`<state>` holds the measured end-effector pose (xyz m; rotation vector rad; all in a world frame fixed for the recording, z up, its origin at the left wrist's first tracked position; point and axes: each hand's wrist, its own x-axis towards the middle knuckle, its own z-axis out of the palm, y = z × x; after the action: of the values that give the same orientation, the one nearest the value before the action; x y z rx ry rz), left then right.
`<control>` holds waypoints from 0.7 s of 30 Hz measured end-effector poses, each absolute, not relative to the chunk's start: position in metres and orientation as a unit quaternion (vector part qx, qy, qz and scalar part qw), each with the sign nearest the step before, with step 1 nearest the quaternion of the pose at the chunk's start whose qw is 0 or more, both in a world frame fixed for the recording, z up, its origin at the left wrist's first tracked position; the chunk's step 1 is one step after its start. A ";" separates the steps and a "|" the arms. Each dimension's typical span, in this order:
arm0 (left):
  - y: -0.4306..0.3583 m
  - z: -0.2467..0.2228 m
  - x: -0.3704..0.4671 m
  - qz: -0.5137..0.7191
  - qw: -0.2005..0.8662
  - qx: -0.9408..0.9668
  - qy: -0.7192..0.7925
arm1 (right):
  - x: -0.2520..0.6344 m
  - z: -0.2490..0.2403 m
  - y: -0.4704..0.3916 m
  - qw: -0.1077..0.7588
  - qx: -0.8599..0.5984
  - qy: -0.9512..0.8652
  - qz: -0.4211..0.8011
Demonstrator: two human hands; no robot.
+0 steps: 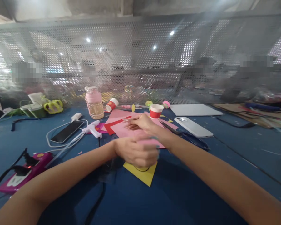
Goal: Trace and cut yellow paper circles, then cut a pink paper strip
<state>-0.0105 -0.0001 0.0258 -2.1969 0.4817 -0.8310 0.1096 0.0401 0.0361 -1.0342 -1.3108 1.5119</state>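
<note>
My left hand (138, 151) is closed, its fingers curled and smeared by motion. A piece of yellow paper (145, 175) with a dark curved line sticks out below it, and the hand appears to grip its upper part. Farther forward, my right hand (140, 122) is over pink paper (120, 125), fingers loosely stretched to the left with nothing visible in them. Under those fingertips lies a strip of red paper (111, 127). Just beyond that hand a red and white paper cup (156, 111) stands upright. Scissors with dark blue handles (194, 139) lie beside my right forearm.
On the left are a white glue gun (93, 128), a black phone (67, 131), a purple power strip (25, 175) and a pink-capped bottle (95, 103). Another cup (111, 104) lies tipped. A white phone (194, 127) and closed laptop (196, 110) are right. Perforated metal screen (135, 62) behind.
</note>
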 end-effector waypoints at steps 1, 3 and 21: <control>-0.001 0.023 -0.008 -0.276 0.352 -0.863 0.234 | 0.114 0.038 0.043 0.436 -0.436 -0.531 0.582; 0.000 0.017 -0.005 -0.228 0.311 -0.893 0.232 | 0.121 0.043 0.048 0.447 -0.471 -0.540 0.535; 0.002 0.007 -0.007 -0.158 0.089 -0.983 -0.016 | 0.145 0.089 0.155 0.340 -0.659 -0.667 0.076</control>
<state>-0.0074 0.0017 0.0068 -2.9252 -0.0470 -0.4701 0.1452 0.1553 0.0892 -1.7147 -1.7349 0.1966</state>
